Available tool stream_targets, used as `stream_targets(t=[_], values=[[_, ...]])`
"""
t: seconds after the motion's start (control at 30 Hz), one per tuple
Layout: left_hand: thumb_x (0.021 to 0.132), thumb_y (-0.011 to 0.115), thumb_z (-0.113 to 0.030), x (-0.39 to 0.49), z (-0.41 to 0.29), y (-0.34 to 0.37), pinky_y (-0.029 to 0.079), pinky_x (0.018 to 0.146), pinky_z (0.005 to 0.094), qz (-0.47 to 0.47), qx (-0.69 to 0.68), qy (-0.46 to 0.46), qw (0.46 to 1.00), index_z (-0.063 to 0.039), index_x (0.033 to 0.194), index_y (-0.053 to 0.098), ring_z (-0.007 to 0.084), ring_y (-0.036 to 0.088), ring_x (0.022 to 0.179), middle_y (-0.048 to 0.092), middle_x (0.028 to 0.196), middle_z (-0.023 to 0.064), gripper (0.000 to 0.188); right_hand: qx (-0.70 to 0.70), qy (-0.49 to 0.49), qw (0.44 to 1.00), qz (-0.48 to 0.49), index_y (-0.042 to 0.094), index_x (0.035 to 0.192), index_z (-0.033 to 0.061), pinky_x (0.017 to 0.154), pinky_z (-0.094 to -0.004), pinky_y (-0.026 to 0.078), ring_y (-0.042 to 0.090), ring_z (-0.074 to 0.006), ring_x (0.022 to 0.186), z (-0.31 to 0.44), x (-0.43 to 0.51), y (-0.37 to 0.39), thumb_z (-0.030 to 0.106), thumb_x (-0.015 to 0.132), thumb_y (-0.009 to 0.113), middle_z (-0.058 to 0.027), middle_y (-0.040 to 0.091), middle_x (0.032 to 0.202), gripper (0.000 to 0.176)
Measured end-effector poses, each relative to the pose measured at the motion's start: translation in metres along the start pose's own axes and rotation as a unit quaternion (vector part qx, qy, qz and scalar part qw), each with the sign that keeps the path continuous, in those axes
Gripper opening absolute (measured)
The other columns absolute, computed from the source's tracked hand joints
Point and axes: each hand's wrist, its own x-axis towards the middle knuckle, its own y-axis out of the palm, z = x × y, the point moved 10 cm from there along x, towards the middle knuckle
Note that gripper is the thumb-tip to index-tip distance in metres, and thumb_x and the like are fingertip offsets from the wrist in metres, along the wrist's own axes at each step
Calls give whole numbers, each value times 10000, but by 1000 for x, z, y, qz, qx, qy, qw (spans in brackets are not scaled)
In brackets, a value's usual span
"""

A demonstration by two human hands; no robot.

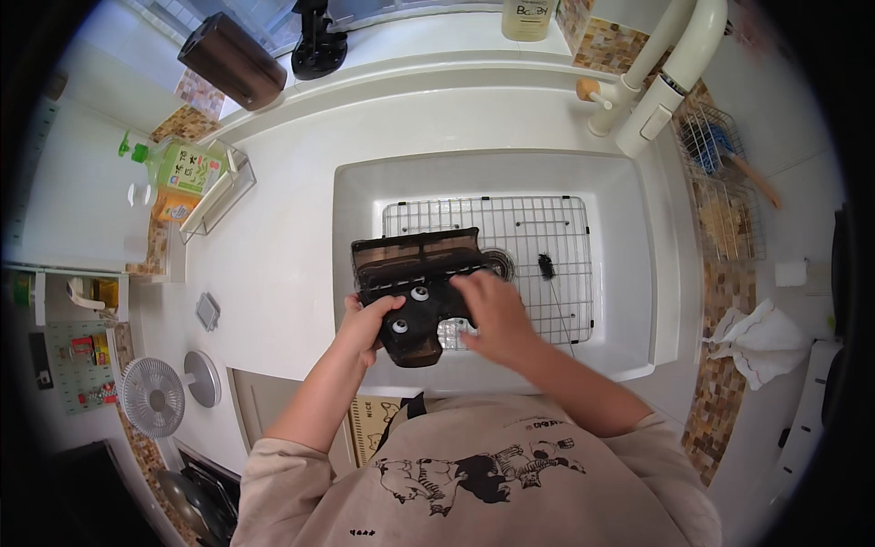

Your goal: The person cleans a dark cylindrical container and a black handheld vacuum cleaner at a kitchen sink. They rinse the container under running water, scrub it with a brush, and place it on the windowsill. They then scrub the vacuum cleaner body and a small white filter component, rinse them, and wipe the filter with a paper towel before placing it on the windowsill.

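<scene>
In the sink, my left hand (366,328) grips the left edge of a dark translucent plastic tank-like part (437,304). The thumb lies on top, near two round white fittings. The part has a long trough along its far side and a notch in its near edge. My right hand (497,316), blurred, is at the right side of the part with fingers and thumb spread; whether it grips is unclear. Beneath lies a wire sink grid (519,212), with a thin black bottle brush (545,267) resting on it to the right. The part half covers the drain (500,264).
The white sink (618,273) has a pull-out faucet (656,116) at back right. Soap bottles (188,167) stand in a rack at left. A brown container (232,61) and black stand (318,48) are on the sill. A fan (154,398) is lower left, wire baskets (711,140) right.
</scene>
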Motion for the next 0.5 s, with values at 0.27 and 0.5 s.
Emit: stream_targets(t=[0.27,0.5], values=[[786,752,-404,-40,-46,49,565,694,376,28,65,53,996,-62,1291,298,232,633,875,558,1107,154,761,3,-51,980,-195,580,1204,81,891,-418,506,616,-336,1034,-17,14,-3,125,627,794,-126,631,1138,616],[938,538,-515,-48,-81,50,548,816,346,161,9,138,977,-124,1283,414,208,648,925,650,1052,119,536,317,163,920,-161,585,1224,32,877,-294,520,638,-195,1033,-66,20,-17,149,761,830,-91,663,1131,537]])
